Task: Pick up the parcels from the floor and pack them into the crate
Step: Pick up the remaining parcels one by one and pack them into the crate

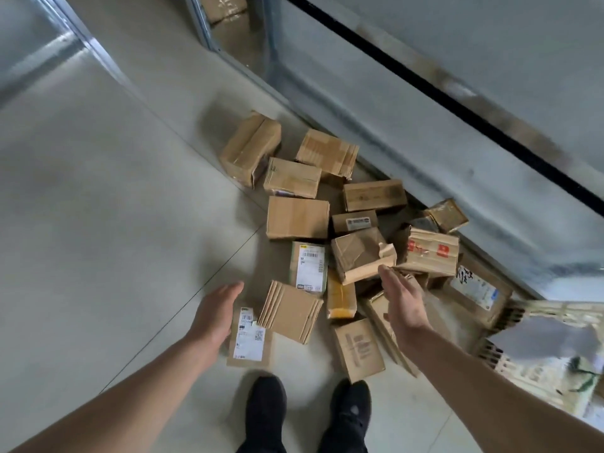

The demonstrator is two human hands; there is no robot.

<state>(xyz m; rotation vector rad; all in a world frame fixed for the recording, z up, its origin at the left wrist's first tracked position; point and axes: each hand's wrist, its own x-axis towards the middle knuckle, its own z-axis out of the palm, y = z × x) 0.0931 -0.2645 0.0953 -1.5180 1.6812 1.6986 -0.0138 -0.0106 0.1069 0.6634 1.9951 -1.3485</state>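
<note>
Your left hand and right hand both reach out with fingers straight, holding nothing; the parcels lie scattered on the floor ahead of your shoes; the crate sits at right, beside the pile.

Grey floor: scattered cardboard parcels, crate.
</note>
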